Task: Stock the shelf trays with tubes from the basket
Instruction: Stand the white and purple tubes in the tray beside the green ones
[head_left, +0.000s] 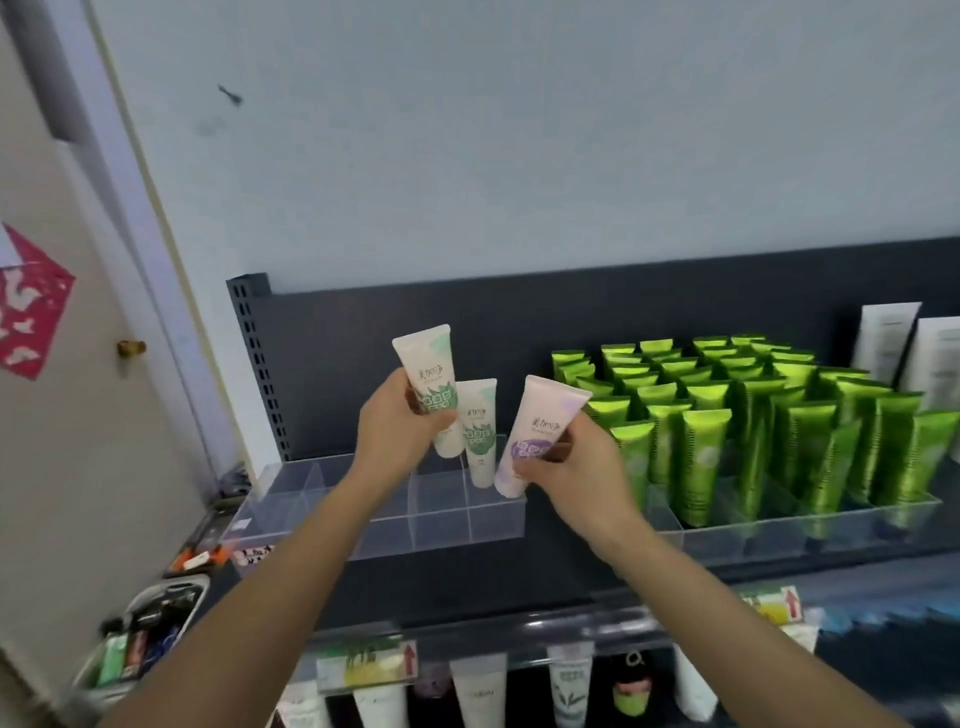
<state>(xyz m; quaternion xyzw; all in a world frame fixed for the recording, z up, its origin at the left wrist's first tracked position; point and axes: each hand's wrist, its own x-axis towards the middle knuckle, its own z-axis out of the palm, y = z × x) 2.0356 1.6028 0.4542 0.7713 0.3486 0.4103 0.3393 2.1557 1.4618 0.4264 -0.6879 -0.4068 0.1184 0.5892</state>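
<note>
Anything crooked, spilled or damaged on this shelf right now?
Nothing spilled or damaged. The white-and-purple plastic tube gripped by the right hand is tilted over the clear acrylic tray, not seated yet. A few shiny green tubes in the neighbouring tray lean unevenly.

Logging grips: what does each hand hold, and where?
The left hand grips green-print tube at its middle; right hand grips purple-print tube near its lower end.
</note>
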